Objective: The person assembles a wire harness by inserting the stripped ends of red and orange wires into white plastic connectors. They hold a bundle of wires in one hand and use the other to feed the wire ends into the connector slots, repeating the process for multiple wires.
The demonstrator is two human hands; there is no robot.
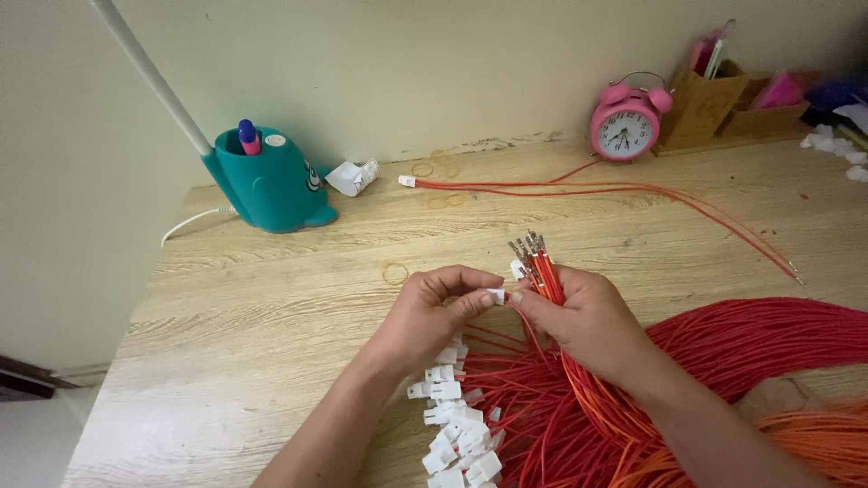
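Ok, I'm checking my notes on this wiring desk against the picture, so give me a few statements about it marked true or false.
1. The left hand pinches a small white connector. True.
2. The right hand grips a bundle of red wires with metal tips pointing up. True.
3. The pink alarm clock lies flat in the middle of the wooden table. False: it stands upright at the far edge, by the wall.
4. The pile of white connectors lies below the left hand. True.
5. The teal lamp base holds nothing. False: a pen stands in it.
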